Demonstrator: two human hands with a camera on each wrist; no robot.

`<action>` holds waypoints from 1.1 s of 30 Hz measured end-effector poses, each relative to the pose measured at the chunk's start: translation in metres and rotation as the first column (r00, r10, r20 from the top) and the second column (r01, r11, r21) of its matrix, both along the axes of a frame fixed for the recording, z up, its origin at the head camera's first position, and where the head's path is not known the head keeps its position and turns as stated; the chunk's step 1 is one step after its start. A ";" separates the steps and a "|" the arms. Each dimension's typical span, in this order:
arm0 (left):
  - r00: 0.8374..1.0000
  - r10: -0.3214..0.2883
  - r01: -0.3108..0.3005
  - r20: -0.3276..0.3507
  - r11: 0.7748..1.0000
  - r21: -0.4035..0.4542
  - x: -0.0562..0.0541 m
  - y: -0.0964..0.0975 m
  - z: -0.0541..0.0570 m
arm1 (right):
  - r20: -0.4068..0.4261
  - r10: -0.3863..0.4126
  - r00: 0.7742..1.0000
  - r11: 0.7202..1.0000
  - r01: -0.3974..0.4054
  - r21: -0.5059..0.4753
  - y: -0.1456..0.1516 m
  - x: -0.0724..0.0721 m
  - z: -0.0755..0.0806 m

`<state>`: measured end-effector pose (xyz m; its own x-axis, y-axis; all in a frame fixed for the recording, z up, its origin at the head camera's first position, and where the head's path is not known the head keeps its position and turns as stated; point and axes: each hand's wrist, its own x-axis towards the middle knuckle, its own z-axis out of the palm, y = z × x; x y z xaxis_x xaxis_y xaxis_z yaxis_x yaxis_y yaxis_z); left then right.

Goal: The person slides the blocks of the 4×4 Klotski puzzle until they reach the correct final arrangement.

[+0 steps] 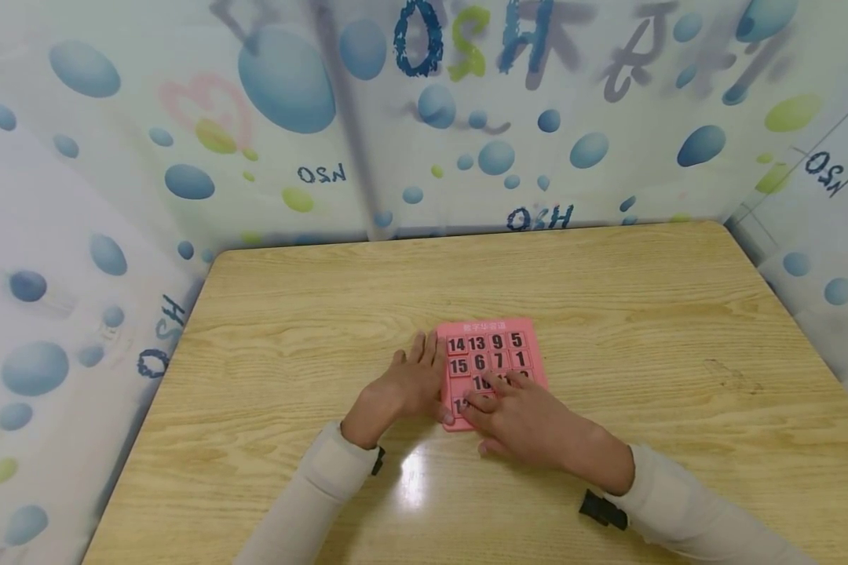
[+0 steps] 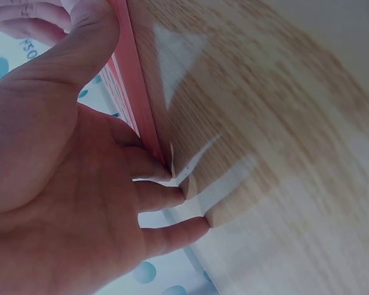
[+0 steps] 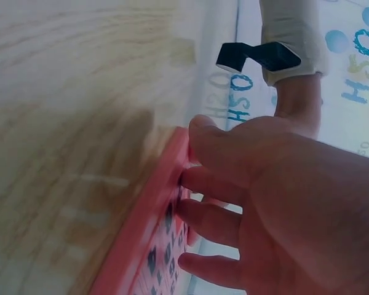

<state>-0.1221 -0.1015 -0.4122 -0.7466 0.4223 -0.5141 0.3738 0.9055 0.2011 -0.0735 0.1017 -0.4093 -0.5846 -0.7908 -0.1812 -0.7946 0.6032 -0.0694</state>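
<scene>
Nearest the lens, pale sleeves point(image 1: 685, 494), slanting in from left and right of the near side. Behind everything, wall point(image 1: 367, 157) printed with blue and green drops. Below that, wooden table point(image 1: 311, 314), bright with glare near the left wrist. On it, flat and forward of both sleeves: pink board point(image 1: 485, 326), set between the hands and touched by both. Long axis hard to be sure of from this slant; judging by the header strip at the far end, likely running away from the person, slightly askew.

Nearer to the board's face, right hand point(image 1: 537, 424): angled in over the near right corner, palm down, fingers spread and slightly bent, tips on or just over the tiles, thumb at the near edge. Not clenched, apparently grasping nothing. Along the board's left side, left hand point(image 1: 418, 386): fingers nearly straight, pointing away, thumb by the near left corner. Relaxed, closed round nothing; seemingly steadying the edge.

Under the right cuff, dark strap point(image 1: 603, 510). Smaller again, numbered tiles point(image 1: 479, 362), several hidden by fingers. Smallest, and probably what matters most: bare gap point(image 1: 459, 385) below 15, just beyond the right index tip.
</scene>
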 end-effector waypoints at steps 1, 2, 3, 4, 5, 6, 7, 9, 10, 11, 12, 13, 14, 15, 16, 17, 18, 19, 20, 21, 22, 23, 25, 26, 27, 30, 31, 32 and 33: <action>1.000 0.001 -0.001 0.000 1.000 0.001 0.000 0.000 0.000 | -0.004 0.004 1.000 1.000 -0.004 0.001 0.000 0.000 0.000; 1.000 0.001 -0.001 0.001 1.000 0.001 0.000 0.000 0.000 | -0.010 0.010 1.000 1.000 -0.010 -0.003 0.000 -0.001 0.000; 1.000 0.001 -0.001 0.002 1.000 0.001 0.000 0.000 0.000 | -0.005 0.005 1.000 1.000 -0.005 -0.007 0.001 -0.002 0.001; 1.000 0.000 0.000 0.002 1.000 -0.001 0.000 0.000 0.000 | -0.003 -0.003 1.000 1.000 0.003 -0.012 0.000 -0.003 0.001; 1.000 0.000 0.000 0.001 1.000 -0.002 0.000 0.000 0.000 | -0.001 -0.013 1.000 1.000 0.013 -0.018 0.000 -0.004 0.001; 1.000 0.001 -0.001 0.001 1.000 -0.001 0.000 0.000 0.000 | 0.007 -0.028 1.000 0.999 0.029 -0.027 0.000 -0.005 0.001; 1.000 0.001 -0.001 0.000 1.000 -0.002 0.000 0.000 0.000 | 0.015 -0.046 0.999 0.998 0.046 -0.032 -0.001 -0.007 0.001; 1.000 0.002 -0.002 0.002 1.000 -0.001 0.000 -0.001 0.000 | 0.036 -0.082 0.996 0.996 0.083 -0.042 -0.002 -0.010 0.001; 1.000 0.002 -0.002 0.002 1.000 0.000 0.000 0.000 0.000 | 0.039 -0.094 0.995 0.995 0.095 -0.042 -0.002 -0.011 0.001; 1.000 0.001 -0.001 0.002 1.000 -0.001 0.000 0.000 0.000 | 0.045 -0.106 0.993 0.993 0.107 -0.040 -0.003 -0.013 0.000; 1.000 0.000 0.000 0.002 1.000 -0.003 0.000 0.000 0.000 | 0.050 -0.114 0.992 0.992 0.116 -0.041 -0.003 -0.015 0.000; 1.000 -0.001 0.001 0.001 1.000 -0.005 0.000 0.000 0.000 | 0.051 -0.120 0.991 0.992 0.123 -0.041 -0.004 -0.016 -0.001; 1.000 -0.004 0.004 0.000 1.000 -0.009 0.000 0.000 0.000 | 0.048 -0.125 0.991 0.991 0.127 -0.041 -0.004 -0.017 -0.002; 1.000 -0.007 0.007 -0.002 1.000 -0.014 0.000 0.000 0.000 | 0.046 -0.131 0.990 0.990 0.133 -0.038 -0.005 -0.019 -0.003; 1.000 -0.009 0.009 -0.003 1.000 -0.019 0.000 0.000 0.000 | 0.039 -0.134 0.990 0.990 0.136 -0.037 -0.005 -0.020 -0.004; 1.000 -0.010 0.010 -0.004 1.000 -0.023 0.000 0.000 0.000 | 0.034 -0.138 0.990 0.990 0.140 -0.034 -0.005 -0.021 -0.005; 1.000 -0.011 0.011 -0.005 1.000 -0.026 0.000 0.001 0.000 | 0.026 -0.137 0.990 0.990 0.138 -0.030 -0.006 -0.022 -0.006; 1.000 -0.012 0.012 -0.004 1.000 -0.028 0.000 0.001 0.000 | 0.024 -0.140 0.990 0.990 0.141 -0.025 -0.006 -0.023 -0.007; 1.000 -0.013 0.012 -0.004 0.999 -0.031 0.000 0.001 0.000 | 0.020 -0.139 0.990 0.990 0.140 -0.021 -0.007 -0.023 -0.008; 1.000 -0.010 0.010 -0.002 0.999 -0.031 0.000 0.001 -0.001 | 0.022 -0.140 0.990 0.990 0.140 -0.018 -0.007 -0.024 -0.008; 1.000 -0.010 0.010 -0.001 0.999 -0.031 0.000 0.001 -0.001 | 0.022 -0.139 0.990 0.990 0.140 -0.018 -0.007 -0.024 -0.009; 1.000 -0.009 0.009 -0.001 0.999 -0.032 0.000 0.001 -0.001 | 0.025 -0.140 0.990 0.990 0.140 -0.017 -0.008 -0.024 -0.009; 1.000 -0.007 0.007 0.000 1.000 -0.030 0.000 0.000 -0.001 | 0.028 -0.138 0.990 0.990 0.139 -0.022 -0.008 -0.024 -0.009; 1.000 -0.007 0.007 0.000 0.999 -0.031 0.000 0.000 -0.001 | 0.028 -0.135 0.990 0.990 0.136 -0.023 -0.008 -0.024 -0.009; 1.000 -0.008 0.008 -0.001 0.999 -0.032 0.000 0.000 -0.001 | 0.029 -0.133 0.991 0.991 0.134 -0.022 -0.008 -0.024 -0.009; 1.000 -0.011 0.010 -0.003 0.999 -0.034 0.000 0.000 -0.001 | 0.031 -0.124 0.992 0.992 0.124 -0.024 -0.008 -0.022 -0.008; 1.000 -0.012 0.012 -0.003 0.999 -0.036 0.000 0.000 -0.001 | 0.031 -0.119 0.992 0.992 0.120 -0.024 -0.008 -0.022 -0.007; 1.000 -0.013 0.013 -0.003 0.999 -0.037 0.000 0.000 -0.001 | 0.033 -0.118 0.993 0.993 0.118 -0.023 -0.008 -0.021 -0.007; 1.000 -0.013 0.012 -0.003 0.999 -0.036 0.000 0.000 -0.001 | 0.037 -0.116 0.993 0.993 0.117 -0.027 -0.008 -0.020 -0.007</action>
